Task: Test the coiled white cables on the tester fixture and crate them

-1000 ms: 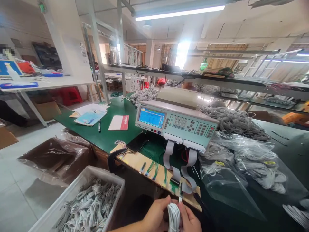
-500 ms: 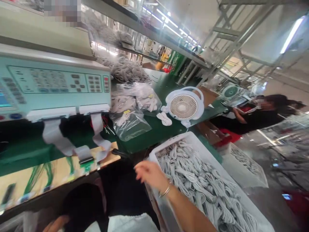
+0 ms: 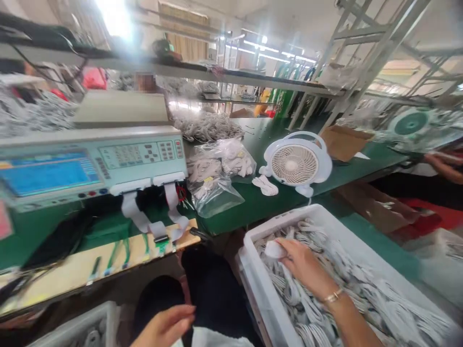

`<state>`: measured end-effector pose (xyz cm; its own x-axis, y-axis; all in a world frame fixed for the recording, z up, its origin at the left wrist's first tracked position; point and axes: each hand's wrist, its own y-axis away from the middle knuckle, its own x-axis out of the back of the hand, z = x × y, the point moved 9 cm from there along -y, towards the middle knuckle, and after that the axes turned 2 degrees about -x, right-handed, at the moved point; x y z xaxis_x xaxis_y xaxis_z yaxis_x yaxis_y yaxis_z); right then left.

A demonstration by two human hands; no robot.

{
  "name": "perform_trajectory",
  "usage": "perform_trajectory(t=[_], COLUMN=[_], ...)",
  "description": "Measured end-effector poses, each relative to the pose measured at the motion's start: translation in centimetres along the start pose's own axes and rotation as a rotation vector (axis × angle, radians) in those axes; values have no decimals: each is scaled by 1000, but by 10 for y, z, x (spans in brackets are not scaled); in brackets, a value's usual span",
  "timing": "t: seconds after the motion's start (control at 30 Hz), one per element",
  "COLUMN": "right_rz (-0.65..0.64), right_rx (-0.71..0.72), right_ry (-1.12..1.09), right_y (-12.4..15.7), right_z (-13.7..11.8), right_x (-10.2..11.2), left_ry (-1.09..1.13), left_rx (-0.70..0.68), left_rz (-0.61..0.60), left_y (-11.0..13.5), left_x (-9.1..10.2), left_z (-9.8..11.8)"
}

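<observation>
My right hand (image 3: 302, 265) is over the white plastic bin (image 3: 258, 237), which is full of coiled grey-white cable bundles (image 3: 311, 332). Its thumb and fingers are closed on a white cable bundle (image 3: 275, 249); the rounded end sticks out to the left, blurred, and the rest is hard to separate from the pile. Low in the view, my left hand (image 3: 168, 325) is above my lap with its fingers stretched out and nothing in them. White cloth or paper (image 3: 217, 337) lies just right of it.
A tester with a screen (image 3: 50, 171) stands on the green bench, ribbon cables running to a wooden board (image 3: 137, 255). Bagged cables (image 3: 213, 178), a loose bundle (image 3: 265, 185) and a white fan (image 3: 294, 164) are further right. Another bin (image 3: 97, 327) sits lower left. Someone's arm (image 3: 446, 166) shows at right.
My right hand has moved from beside the bin to over its contents and closed on a white bundle. My left hand has come further into view. The camera has turned left.
</observation>
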<state>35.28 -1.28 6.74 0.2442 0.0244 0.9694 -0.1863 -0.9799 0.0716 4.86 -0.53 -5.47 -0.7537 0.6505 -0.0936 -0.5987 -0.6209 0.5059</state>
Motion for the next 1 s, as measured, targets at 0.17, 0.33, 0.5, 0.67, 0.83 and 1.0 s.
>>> perform_trajectory(t=[0.17, 0.33, 0.5, 0.67, 0.83, 1.0], right_rz=[118, 102, -68, -105, -23, -91], right_rx=[815, 796, 349, 209, 264, 299], right_ry=[-150, -349, -720, -855, -786, -854], right_y=[38, 24, -29, -33, -22, -23], right_z=[-186, -220, -198, -211, -214, -219], right_x=[3, -19, -63, -95, -100, -113], left_ry=[588, 668, 519, 433, 597, 652], left_rx=[1, -136, -286, -478, -362, -341], left_rz=[-149, 85, 261, 359, 274, 390], left_y=[-17, -14, -10, -13, -17, -26], left_x=[-47, -5, 31, 46, 41, 48], left_z=[53, 48, 42, 49, 38, 19])
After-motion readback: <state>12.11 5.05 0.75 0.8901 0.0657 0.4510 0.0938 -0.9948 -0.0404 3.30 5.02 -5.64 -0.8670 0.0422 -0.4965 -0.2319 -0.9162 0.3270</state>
